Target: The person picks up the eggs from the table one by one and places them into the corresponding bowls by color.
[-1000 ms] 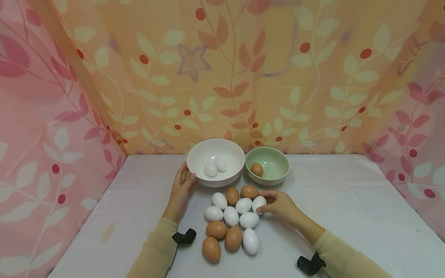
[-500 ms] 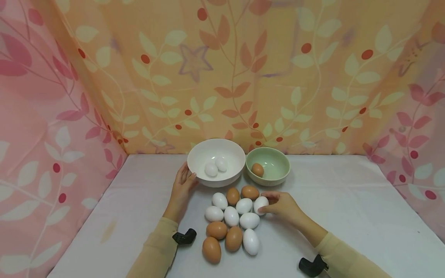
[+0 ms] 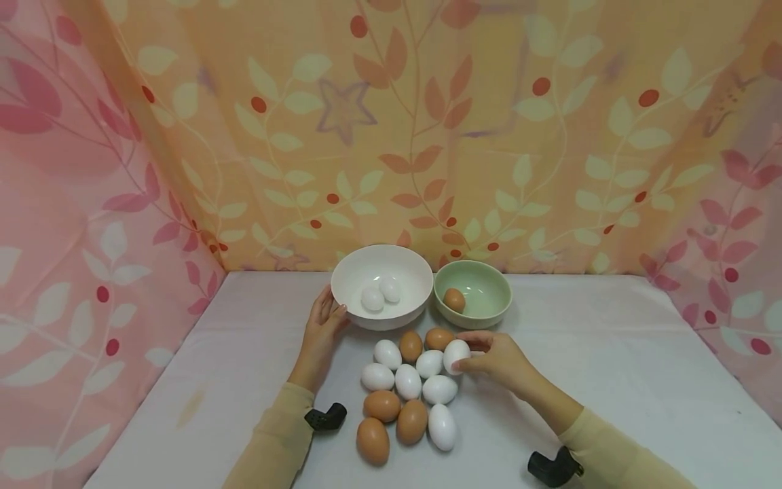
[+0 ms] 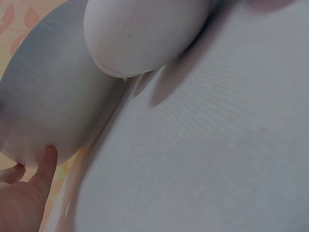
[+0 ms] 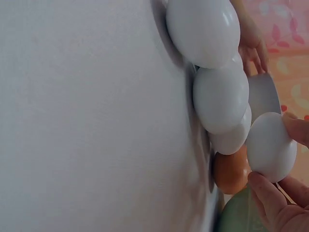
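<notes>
My right hand (image 3: pixel 502 363) pinches a white egg (image 3: pixel 456 356) between thumb and fingers at the right side of the egg group. In the right wrist view the white egg (image 5: pixel 272 147) is held up off the cloth, beside a brown egg (image 5: pixel 231 171). My left hand (image 3: pixel 320 333) rests against the left side of the white bowl (image 3: pixel 381 319), fingertips on its outer wall. In the left wrist view, straight fingers (image 4: pixel 46 166) touch that bowl (image 4: pixel 53 87). Two white eggs (image 3: pixel 373 299) lie inside it.
To the right of the white bowl stands a green bowl (image 3: pixel 489 288) with one brown egg (image 3: pixel 454 299). Several white eggs (image 3: pixel 440 390) and brown eggs (image 3: pixel 373 441) lie grouped on the white cloth (image 3: pixel 611 380). A patterned curtain (image 3: pixel 489 170) hangs behind and at both sides.
My right hand has raised the white egg slightly from its place among the others. My left hand stays at the white bowl; the eggs in the bowls have not moved.
</notes>
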